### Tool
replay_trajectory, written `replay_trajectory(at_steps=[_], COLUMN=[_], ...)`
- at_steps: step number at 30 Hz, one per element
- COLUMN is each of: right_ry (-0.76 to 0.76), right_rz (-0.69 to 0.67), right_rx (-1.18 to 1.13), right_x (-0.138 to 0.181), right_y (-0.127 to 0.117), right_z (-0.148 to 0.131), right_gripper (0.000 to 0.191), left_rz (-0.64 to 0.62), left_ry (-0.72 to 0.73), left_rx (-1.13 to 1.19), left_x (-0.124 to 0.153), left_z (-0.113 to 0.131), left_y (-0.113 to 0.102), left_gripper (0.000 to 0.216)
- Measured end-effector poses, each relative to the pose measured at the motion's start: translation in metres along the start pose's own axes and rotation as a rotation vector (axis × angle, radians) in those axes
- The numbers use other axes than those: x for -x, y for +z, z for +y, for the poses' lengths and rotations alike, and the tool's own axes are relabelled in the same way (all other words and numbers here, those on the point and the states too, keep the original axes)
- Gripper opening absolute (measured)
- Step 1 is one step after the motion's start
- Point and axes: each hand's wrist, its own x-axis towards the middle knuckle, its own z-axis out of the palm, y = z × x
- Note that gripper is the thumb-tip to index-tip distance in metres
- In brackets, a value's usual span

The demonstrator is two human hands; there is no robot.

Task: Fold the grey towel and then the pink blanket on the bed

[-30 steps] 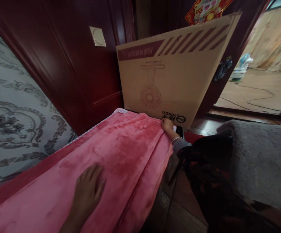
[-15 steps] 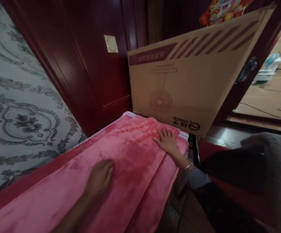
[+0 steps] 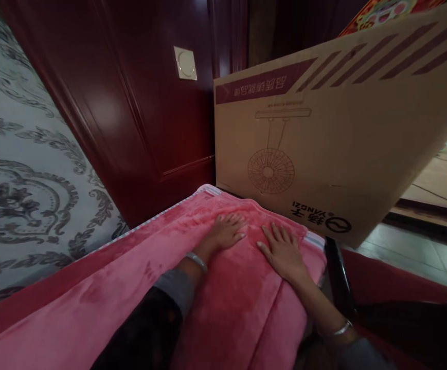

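A pink plush blanket (image 3: 130, 288) lies spread over a long padded surface, with a pale striped band at its far corners. My left hand (image 3: 226, 232) rests palm down near the blanket's far end, fingers stretched out. To its right, my right hand (image 3: 284, 253) presses flat on the same cloth close to the far right corner, fingers spread. Neither hand grips anything. A seam or fold line runs along the blanket below my right hand.
A large cardboard box (image 3: 346, 139) with a fan drawing stands just past the blanket's far end. Dark red panelling (image 3: 161, 103) with a white switch plate (image 3: 185, 63) rises behind. Patterned wallpaper (image 3: 22, 195) is at left. A black metal bar (image 3: 339, 272) and red surface (image 3: 389, 277) lie right.
My left hand has moved forward across the blanket to its far end and its fingers have straightened. My right hand stays flat near the corner. The view has come closer to the box.
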Motion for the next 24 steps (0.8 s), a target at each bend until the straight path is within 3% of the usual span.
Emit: replay_trajectory(at_steps=[5, 8, 10, 12, 14, 16, 19, 24], right_ry=[-0.005, -0.009, -0.012, -0.021, -0.025, -0.026, -0.035, -0.029], right_rz=[-0.014, -0.016, 0.0, 0.014, 0.019, 0.017, 0.015, 0.014], right_rx=[0.004, 0.008, 0.005, 0.004, 0.005, 0.005, -0.004, -0.043], right_x=[-0.001, -0.001, -0.001, -0.001, 0.0, 0.0, 0.0, 0.001], right_y=[0.002, 0.004, 0.005, 0.005, 0.005, 0.004, 0.004, 0.007], right_z=[0.002, 0.002, 0.002, 0.002, 0.002, 0.002, 0.004, 0.006], right_gripper=[0.062, 0.062, 0.062, 0.062, 0.063, 0.063, 0.063, 0.064], left_rz=[0.061, 0.105, 0.162, 0.176, 0.107, 0.004, -0.035, 0.017], left_ry=[-0.45, -0.625, -0.614, -0.426, -0.161, -0.052, -0.194, -0.448], left_rx=[-0.124, -0.14, -0.171, -0.188, -0.158, -0.099, -0.058, -0.07], left_x=[-0.001, 0.007, 0.006, -0.003, -0.018, -0.036, -0.056, -0.063], left_z=[-0.07, -0.097, -0.098, -0.087, -0.069, -0.054, -0.049, -0.082], left_y=[-0.022, -0.034, -0.038, -0.037, -0.032, -0.025, -0.017, -0.02], left_gripper=[0.061, 0.063, 0.064, 0.063, 0.061, 0.061, 0.064, 0.069])
